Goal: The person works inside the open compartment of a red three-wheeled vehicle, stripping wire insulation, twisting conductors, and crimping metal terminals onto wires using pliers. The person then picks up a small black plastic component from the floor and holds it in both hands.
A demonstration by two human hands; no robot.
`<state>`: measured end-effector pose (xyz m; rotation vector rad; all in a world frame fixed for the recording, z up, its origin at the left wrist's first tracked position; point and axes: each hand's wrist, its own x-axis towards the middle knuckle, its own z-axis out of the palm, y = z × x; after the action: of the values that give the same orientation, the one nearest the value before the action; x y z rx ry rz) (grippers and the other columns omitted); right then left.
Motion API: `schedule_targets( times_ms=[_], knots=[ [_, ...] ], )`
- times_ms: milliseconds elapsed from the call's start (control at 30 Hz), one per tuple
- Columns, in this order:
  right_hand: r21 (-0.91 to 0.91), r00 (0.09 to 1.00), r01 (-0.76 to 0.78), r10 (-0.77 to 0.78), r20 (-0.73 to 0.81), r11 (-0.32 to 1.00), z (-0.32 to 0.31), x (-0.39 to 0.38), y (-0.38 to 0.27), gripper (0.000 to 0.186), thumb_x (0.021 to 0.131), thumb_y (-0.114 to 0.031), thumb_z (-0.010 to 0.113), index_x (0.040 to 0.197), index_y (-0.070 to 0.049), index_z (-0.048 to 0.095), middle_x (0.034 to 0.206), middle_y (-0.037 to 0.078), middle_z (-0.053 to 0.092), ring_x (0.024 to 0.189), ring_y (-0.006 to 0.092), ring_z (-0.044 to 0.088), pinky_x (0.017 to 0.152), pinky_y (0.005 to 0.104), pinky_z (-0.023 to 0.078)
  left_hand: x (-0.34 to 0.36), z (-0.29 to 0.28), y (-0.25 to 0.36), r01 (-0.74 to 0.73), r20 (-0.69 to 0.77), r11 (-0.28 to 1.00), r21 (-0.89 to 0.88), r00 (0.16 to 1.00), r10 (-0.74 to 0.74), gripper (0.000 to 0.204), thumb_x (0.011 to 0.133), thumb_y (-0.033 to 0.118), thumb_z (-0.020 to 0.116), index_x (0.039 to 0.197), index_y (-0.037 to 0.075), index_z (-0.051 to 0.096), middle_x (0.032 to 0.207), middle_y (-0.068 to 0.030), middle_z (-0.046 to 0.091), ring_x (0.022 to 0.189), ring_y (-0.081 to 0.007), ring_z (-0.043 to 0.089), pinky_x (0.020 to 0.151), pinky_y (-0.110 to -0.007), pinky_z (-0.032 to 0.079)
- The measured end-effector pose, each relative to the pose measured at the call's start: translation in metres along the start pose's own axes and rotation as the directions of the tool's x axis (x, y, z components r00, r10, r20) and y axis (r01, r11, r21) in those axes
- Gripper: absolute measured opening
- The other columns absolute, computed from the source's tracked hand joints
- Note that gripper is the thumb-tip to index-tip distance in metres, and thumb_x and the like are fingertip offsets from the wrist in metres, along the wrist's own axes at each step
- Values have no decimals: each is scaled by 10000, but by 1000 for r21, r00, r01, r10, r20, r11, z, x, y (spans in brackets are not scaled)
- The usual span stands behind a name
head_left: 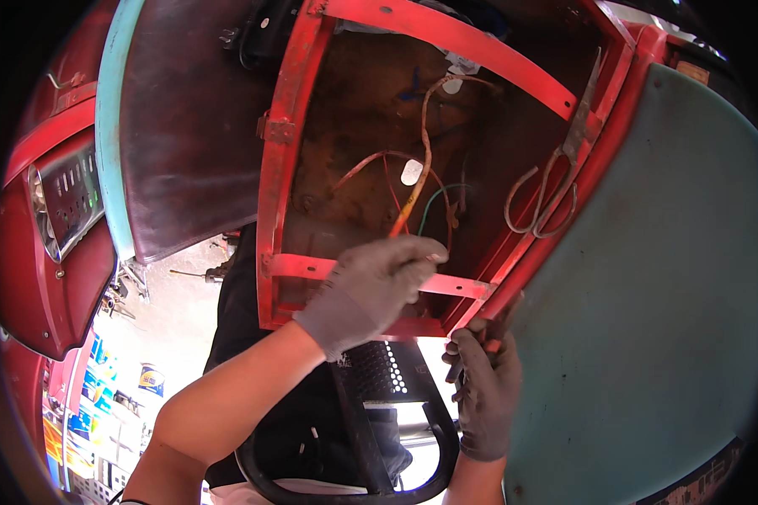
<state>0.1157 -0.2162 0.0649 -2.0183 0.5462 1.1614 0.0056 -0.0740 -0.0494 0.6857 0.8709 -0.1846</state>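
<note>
My left hand [375, 290], in a grey glove, is closed over the front crossbar of a red metal frame [282, 185], where an orange-yellow cable [410, 206] runs into its fingers; the held end is hidden. Thinner red and green wires [436, 195] hang in the rusty compartment. Below the frame's right corner, my gloved right hand [484, 396] grips a tool with red and black parts [493, 345], possibly pliers, mostly hidden by the fingers. Metal scissors [574, 139] rest along the frame's right rail, loops downward.
A large teal panel [632, 295] fills the right side. A dark panel with teal edging [185, 126] and red bodywork [59, 278] are at left. Below are a black metal step bar [362, 438], a light floor [177, 311] with scattered tools, and colourful boxes [101, 370].
</note>
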Motion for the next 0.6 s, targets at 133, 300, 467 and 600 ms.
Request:
schedule_targets(
  times_ms=[133,300,467,600],
  knots=[
    [-133,1000,17,-14,18,991,-6,8,8,303,1008,-157,699,1225,25,591,842,-5,604,667,53,499,604,226,404,-3,-7,0,47,-91,952,-302,993,-78,289,1040,67,634,1319,0,665,1065,-46,696,901,-117,675,830,-289,590],
    [-456,976,119,-188,-108,882,2,38,7,338,953,-198,735,1177,6,585,802,39,589,661,110,566,600,307,472,-5,-14,1,106,-30,933,-344,992,-124,317,1027,26,638,1340,-20,633,1083,-77,702,912,-152,698,833,-298,596],
    [-718,902,219,-417,-108,660,0,64,23,387,946,-223,750,1157,44,567,1021,182,630,891,292,642,817,420,513,-7,-16,7,41,-100,918,-396,991,-87,289,1021,50,663,1299,-27,638,1063,-76,700,868,-138,691,823,-293,585],
    [-810,868,241,-493,-66,534,-3,73,37,420,948,-221,752,1193,52,549,1114,232,622,1027,369,623,931,454,485,-4,-25,-5,79,101,873,-480,994,-34,279,1017,131,706,1267,15,660,978,-57,677,803,-121,652,796,-290,570]
  ],
)
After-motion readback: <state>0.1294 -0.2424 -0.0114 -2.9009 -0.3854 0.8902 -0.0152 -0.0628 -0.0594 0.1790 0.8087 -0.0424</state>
